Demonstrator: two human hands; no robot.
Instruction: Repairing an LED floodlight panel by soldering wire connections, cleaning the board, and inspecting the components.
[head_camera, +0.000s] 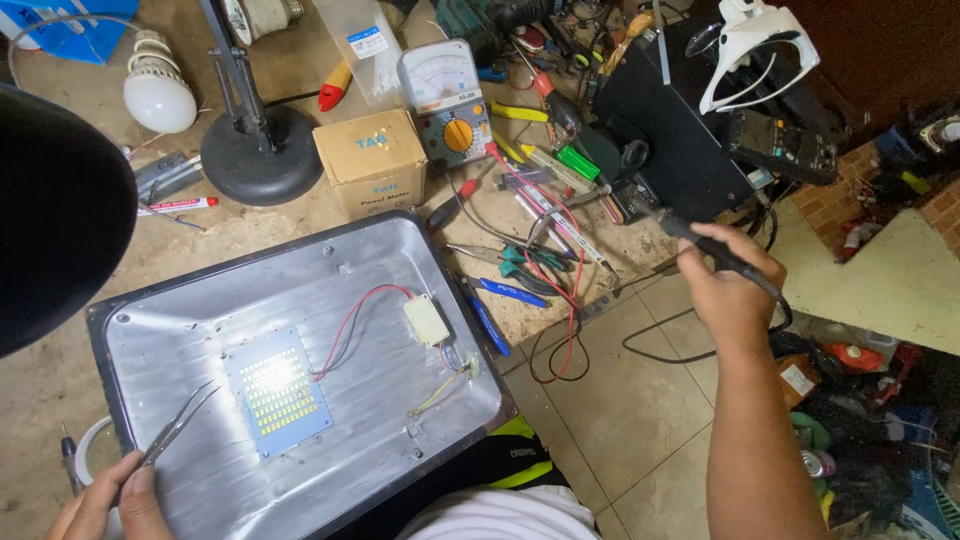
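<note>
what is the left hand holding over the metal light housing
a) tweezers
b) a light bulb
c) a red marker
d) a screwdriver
a: the left hand grips thin metal tweezers, their tips pointing toward the lit LED panel in the metal housing, while the right hand holds a soldering iron off to the side.

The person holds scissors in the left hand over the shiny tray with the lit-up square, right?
Not scissors. The head view shows the left hand holding thin metal tweezers over the shiny tray with the lit LED panel.
</note>
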